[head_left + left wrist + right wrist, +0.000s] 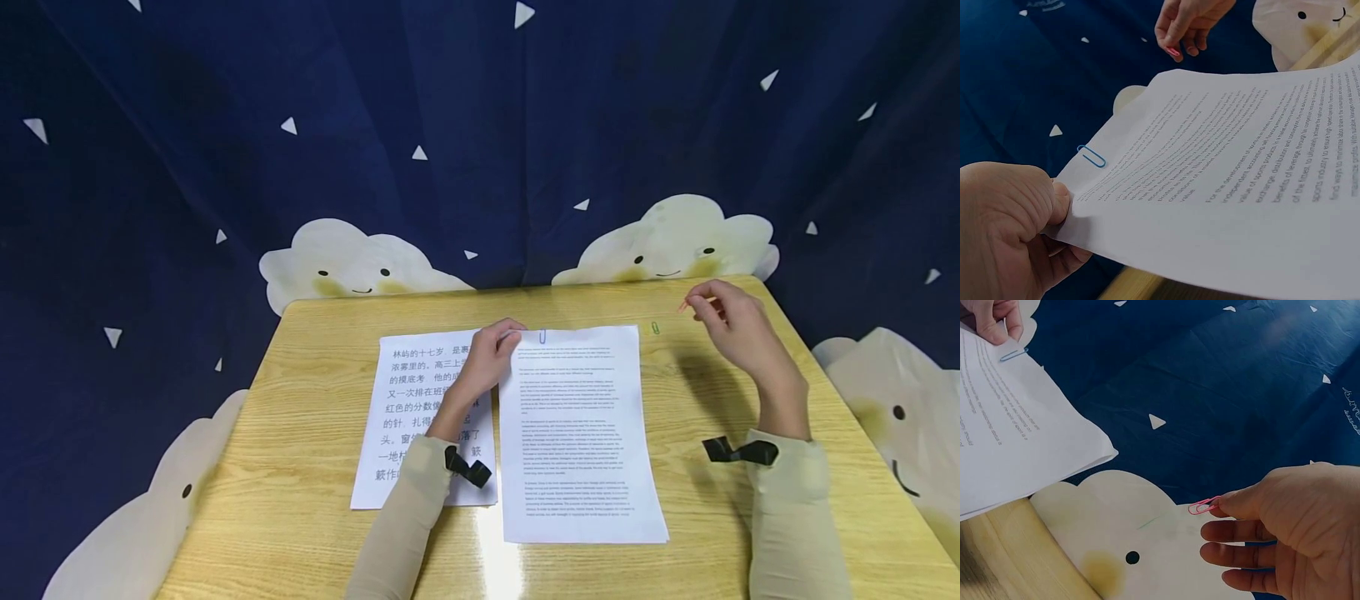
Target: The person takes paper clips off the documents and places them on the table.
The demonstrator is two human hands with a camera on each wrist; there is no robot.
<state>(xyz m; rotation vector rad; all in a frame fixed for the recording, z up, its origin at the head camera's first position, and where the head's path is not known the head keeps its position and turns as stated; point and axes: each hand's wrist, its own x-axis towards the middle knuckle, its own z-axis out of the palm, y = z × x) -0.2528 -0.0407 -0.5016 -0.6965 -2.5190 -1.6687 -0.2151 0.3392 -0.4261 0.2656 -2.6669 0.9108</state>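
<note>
**Two hands, two clips, two stacks**

Nearest on the desk (300, 500) lie two sets of paper. The Chinese sheets (408, 400) sit at about 9 o'clock from the English stack (581, 433), their long edges just overlapping under the left forearm. Black straps wrap both sleeves at the wrists.

The left hand (487, 354) reaches over the Chinese sheets and pinches the far left corner of the English stack between thumb and curled fingers; in the left wrist view that corner is lifted off the desk. A blue clip (542, 336) sits on the stack's far edge, just beside the pinching fingers, at about 3 o'clock from them.

A green clip (656, 328) lies loose on the desk at about 2 o'clock from the stack's far right corner, between stack and right hand.

The right hand (731, 325) hovers above the desk's far right area, well apart from the stack. Thumb and forefinger pinch a pink clip (1204, 505) by one end, the other three fingers loosely extended beneath.

Beyond the desk, at 12 o'clock, hangs a dark blue cloth (480, 125) with white triangles and smiling clouds
</note>
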